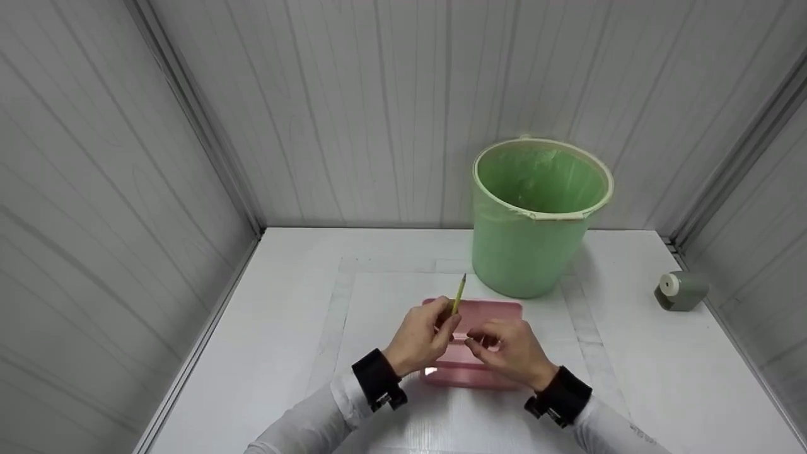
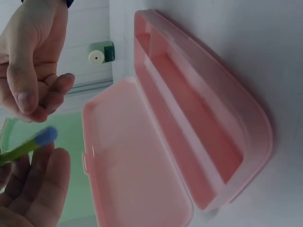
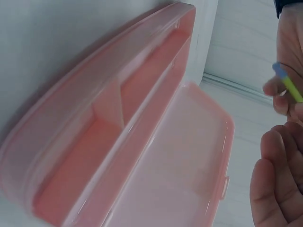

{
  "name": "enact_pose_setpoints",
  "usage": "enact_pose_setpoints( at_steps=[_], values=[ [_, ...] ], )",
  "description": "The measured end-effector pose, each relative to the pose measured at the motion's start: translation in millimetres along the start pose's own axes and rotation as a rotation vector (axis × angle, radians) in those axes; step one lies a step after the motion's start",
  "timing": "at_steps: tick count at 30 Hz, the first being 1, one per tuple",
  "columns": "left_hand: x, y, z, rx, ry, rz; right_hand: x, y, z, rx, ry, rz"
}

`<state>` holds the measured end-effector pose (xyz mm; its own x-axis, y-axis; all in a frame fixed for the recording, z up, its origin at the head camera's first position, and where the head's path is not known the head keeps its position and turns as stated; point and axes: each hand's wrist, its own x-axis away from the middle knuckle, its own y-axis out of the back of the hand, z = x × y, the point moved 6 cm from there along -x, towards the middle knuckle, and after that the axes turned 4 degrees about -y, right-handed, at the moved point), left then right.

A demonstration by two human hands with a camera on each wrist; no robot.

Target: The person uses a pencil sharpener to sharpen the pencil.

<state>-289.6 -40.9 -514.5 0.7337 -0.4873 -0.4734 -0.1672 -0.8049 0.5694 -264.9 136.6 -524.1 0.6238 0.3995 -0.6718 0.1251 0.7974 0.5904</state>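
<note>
My left hand (image 1: 417, 334) pinches a yellow-green pencil (image 1: 459, 295) between thumb and fingers, its dark point slanting up and away. The pencil's blue end (image 2: 46, 135) shows in the left wrist view. Just to the right, my right hand (image 1: 516, 353) hovers with loosely bent fingers and holds nothing. Below both hands lies a pink pencil case (image 1: 470, 377), its lid (image 2: 137, 156) swung back on the far side. Dividers (image 3: 108, 105) split its base into compartments, and nothing shows inside them in the wrist views.
A tall green bucket (image 1: 526, 252) stands behind the case, a little right, against the back wall. A grey-green pencil sharpener-like block (image 1: 688, 291) with a round white part sits near the table's right edge. Panelled walls enclose the white table (image 1: 284, 315) at the back and sides.
</note>
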Motion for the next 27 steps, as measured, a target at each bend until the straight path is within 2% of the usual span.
enact_pose_setpoints(
  at_steps=[8,14,23,27],
  values=[
    [6.1,-3.7,7.3,-0.08,0.043,0.02,4,11.2,-7,0.025,0.044,-0.038],
    [10.2,-3.8,10.2,-0.152,0.079,0.033,4,22.5,-15,0.099,0.037,-0.051],
    [16.8,1.2,14.6,-0.223,0.068,0.037,1,54.8,-35,0.213,-0.014,-0.059],
    [19.4,3.9,17.0,-0.267,0.088,0.051,-2,72.6,-47,0.284,-0.034,-0.053]
  ],
)
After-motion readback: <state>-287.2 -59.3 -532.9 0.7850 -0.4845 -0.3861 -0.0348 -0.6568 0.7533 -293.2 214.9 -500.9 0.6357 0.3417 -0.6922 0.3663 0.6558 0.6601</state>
